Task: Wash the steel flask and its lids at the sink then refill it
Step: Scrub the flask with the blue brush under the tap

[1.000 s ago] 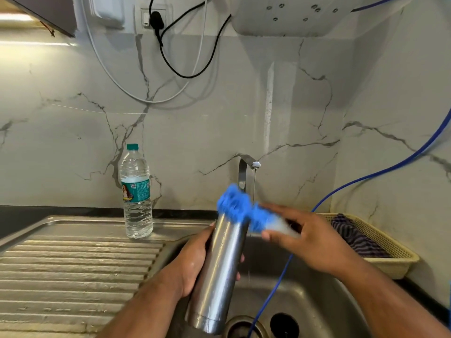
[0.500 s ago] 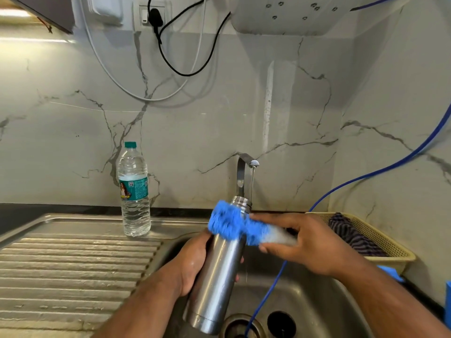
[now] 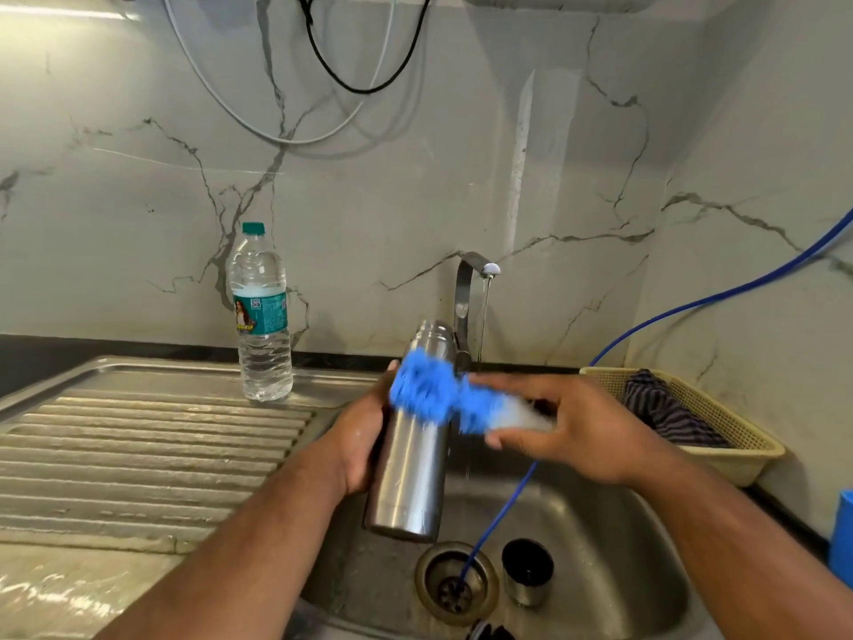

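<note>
Brush (image 3: 434, 394), in right hand (image 3: 581, 431), lower on flask (image 3: 411, 478) | left hand (image 3: 360, 436) holds flask

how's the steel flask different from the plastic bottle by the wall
The steel flask is opaque metal; the plastic bottle is clear, teal-labelled. The flask tilts over the sink in the left hand, the right hand pressing a blue brush on it; the bottle stands upright on the draining board. Both are tall and narrow.

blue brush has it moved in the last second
Yes. The blue brush sits lower against the tap, down from the mouth of the flask onto its side.
</note>
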Available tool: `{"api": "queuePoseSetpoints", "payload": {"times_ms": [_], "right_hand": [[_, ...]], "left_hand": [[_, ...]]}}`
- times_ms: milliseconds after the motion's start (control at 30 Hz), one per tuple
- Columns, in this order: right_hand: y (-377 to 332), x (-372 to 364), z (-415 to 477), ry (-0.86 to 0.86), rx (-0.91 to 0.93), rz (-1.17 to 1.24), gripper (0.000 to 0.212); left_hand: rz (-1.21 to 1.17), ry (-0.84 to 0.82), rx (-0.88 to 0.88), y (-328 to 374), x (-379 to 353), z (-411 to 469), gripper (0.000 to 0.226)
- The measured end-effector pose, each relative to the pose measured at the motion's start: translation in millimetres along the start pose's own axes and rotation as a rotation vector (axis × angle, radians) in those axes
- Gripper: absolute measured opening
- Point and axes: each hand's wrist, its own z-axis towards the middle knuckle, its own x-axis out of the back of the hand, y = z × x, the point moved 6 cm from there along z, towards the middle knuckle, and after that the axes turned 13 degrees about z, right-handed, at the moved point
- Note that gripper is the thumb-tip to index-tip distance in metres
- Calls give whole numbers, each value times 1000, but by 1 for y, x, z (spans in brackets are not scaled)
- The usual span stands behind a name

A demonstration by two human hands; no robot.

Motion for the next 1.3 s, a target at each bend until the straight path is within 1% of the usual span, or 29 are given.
{"api": "queuePoseSetpoints", "payload": {"times_ms": [33,67,100,167,200,233,267,333,367,400,467,500,533,633,667,733,767,800,867,900,933,1000,1033,1067,1133,1167,1200,1267,1300], "right_hand": [[0,-7,-3,-126,-32,53,61],[-3,-11,-5,-201,-40,65,60],[-3,-12,-4,-197,-28,58,60],[-2,-4,1,-10,23,-4,60],[-2,-1,2,48,34,-35,60],[0,-1,2,31,24,-31,60],[3,-5,1,-49,5,-2,60],[7,-18,-5,-297,-88,62,60],[7,-23,-6,-344,-95,69,60],[8,-22,-5,-312,-75,73,60],[5,-10,2,-91,-5,21,60],[5,-7,3,-40,1,18,61],[7,-7,2,-58,-4,47,62],[10,-20,-5,-316,-101,133,61],[9,-20,-5,-304,-89,127,61],[9,-9,2,-106,-20,59,61],[9,-6,2,-55,-24,53,62],[10,-7,2,-73,-34,77,63],[12,-18,-3,-241,-87,145,63],[9,-22,-5,-281,-97,145,62],[6,-22,-4,-251,-82,130,61],[0,-14,2,-73,-3,21,61],[1,-13,2,-58,-7,10,62],[2,-14,2,-101,-13,33,62],[4,-24,-3,-287,-62,126,60],[4,-27,-4,-314,-65,125,60],[4,-26,-3,-265,-53,97,59],[3,-15,3,-73,-2,-29,59],[5,-14,4,-61,-8,-23,59]], "left_hand": [[-16,18,14,-1,2,1,64],[-33,28,19,-1,3,0,63],[-39,33,8,0,4,1,63],[-20,52,-18,0,7,5,69],[-20,51,-19,0,8,5,72],[-24,45,-20,0,7,5,73],[-29,46,-19,0,7,4,72],[-45,48,0,-2,9,2,71],[-48,50,4,-3,10,2,73],[-52,43,6,-2,10,1,74],[-66,13,11,-1,7,0,77],[-83,-4,11,-1,5,0,79],[-102,-6,17,-1,5,-1,80],[-146,39,24,-5,13,3,77],[-160,48,17,-5,14,5,75],[-173,85,13,-4,18,9,74],[-177,90,8,-4,18,10,76],[-180,94,11,-3,17,9,77],[-208,94,44,-5,18,7,73],[-212,92,56,-6,19,7,72],[-207,89,55,-6,19,7,73],[-167,98,56,-6,19,8,75],[-167,92,62,-7,18,8,76],[-172,88,73,-7,17,6,77],[-188,80,77,-9,17,4,76],[-182,78,73,-10,18,5,75],[-178,76,69,-9,17,5,75],[-152,85,73,-7,17,5,73],[-142,96,72,-6,16,5,72]]}}
